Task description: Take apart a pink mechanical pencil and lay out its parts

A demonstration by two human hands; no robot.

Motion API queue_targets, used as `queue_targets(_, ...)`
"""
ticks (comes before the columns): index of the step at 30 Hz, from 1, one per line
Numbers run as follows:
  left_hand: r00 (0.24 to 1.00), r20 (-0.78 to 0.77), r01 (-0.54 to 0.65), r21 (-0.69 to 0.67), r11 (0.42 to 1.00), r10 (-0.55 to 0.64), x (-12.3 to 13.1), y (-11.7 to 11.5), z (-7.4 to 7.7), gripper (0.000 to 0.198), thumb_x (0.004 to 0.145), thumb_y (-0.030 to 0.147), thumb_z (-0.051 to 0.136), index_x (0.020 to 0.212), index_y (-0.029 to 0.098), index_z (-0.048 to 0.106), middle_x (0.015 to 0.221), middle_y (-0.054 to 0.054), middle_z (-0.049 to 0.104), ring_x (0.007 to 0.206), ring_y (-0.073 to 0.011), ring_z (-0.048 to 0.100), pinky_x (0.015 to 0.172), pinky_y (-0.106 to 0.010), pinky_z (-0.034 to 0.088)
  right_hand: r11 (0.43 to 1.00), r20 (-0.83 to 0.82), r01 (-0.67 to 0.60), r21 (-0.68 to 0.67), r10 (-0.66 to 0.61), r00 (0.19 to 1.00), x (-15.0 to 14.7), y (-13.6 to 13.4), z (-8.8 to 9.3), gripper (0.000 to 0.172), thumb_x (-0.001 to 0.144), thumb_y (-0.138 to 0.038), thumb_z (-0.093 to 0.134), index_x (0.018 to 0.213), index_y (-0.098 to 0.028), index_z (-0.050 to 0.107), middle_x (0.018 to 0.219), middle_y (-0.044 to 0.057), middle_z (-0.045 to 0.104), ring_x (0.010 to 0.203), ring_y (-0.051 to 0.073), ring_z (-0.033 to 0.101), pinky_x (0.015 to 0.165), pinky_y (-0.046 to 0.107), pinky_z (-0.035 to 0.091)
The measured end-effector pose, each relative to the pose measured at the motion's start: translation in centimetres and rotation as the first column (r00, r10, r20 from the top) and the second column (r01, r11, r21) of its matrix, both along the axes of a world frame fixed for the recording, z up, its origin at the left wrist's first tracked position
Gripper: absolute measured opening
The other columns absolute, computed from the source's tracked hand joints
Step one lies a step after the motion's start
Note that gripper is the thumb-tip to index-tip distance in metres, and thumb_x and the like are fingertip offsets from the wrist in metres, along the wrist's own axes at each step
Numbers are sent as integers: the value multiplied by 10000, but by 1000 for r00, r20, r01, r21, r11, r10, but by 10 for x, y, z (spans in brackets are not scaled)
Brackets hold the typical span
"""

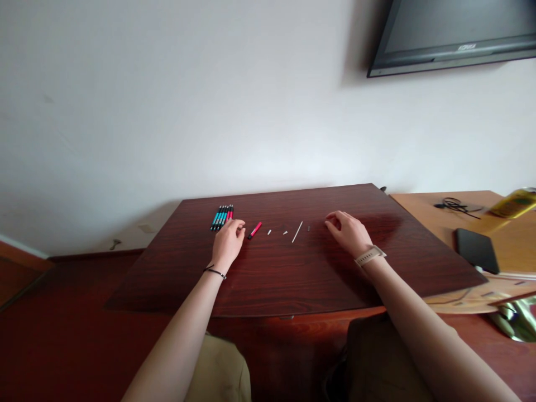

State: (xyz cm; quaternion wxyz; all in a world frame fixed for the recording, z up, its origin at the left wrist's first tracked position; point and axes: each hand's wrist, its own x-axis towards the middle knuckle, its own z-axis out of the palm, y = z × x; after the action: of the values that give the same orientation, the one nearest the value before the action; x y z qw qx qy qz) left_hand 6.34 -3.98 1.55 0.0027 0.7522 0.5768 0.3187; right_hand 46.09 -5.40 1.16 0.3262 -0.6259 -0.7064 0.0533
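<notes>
My left hand point(228, 241) rests on the dark wooden table point(293, 268), fingers curled, its tips just beside a row of several pens point(221, 216) with teal and red barrels. A short red pen piece point(254, 230) lies just right of that hand. Further right lie small white bits point(269, 231), a thin white rod point(297, 231) and a tiny dark piece point(309, 228). My right hand point(348, 231), a watch on its wrist, rests on the table right of those parts, fingers loosely curled and holding nothing visible.
A lighter wooden desk point(444, 223) adjoins the table on the right, bearing a black flat device point(476, 248), a black cable point(454, 205) and a yellow bottle point(515, 202). A television point(456, 33) hangs on the white wall above. My knees show below the table edge.
</notes>
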Motion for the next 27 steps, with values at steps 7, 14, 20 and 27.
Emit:
queue_targets(7, 922, -180, 321, -146, 936, -344, 69, -62, 13, 165, 1077, 284, 560, 930, 232, 613, 903, -26, 716, 829, -200, 689, 758, -308, 482, 839, -69, -513, -184, 509, 858, -72, -49, 10, 135, 1039, -316, 622, 973, -227, 700, 851, 7, 733, 759, 166, 649, 719, 267, 404)
queue_targets(14, 908, -228, 306, -208, 929, -350, 90, -74, -9, 170, 1051, 151, 506, 905, 232, 535, 938, -51, 698, 881, -220, 683, 781, -327, 492, 868, 62, -465, -172, 481, 875, -115, -75, -8, 104, 1026, -237, 570, 924, -217, 573, 915, 37, 707, 786, 171, 614, 707, 286, 346)
queue_targets(20, 917, -214, 289, -220, 932, -335, 91, -73, -5, 189, 1062, 157, 499, 891, 232, 529, 933, -47, 699, 866, -218, 681, 764, -332, 484, 860, 22, -477, -182, 488, 872, -112, -71, -8, 141, 1001, -228, 601, 881, -228, 529, 846, -2, 672, 724, 149, 565, 682, 285, 314)
queue_targets(27, 923, -224, 267, -213, 940, -313, 93, -76, -6, 172, 1046, 133, 516, 904, 230, 528, 950, -47, 702, 886, -221, 681, 766, -330, 483, 872, 49, -461, -164, 474, 879, -114, -73, -11, 136, 1012, -234, 584, 891, -226, 524, 875, 7, 684, 741, 152, 577, 686, 292, 311)
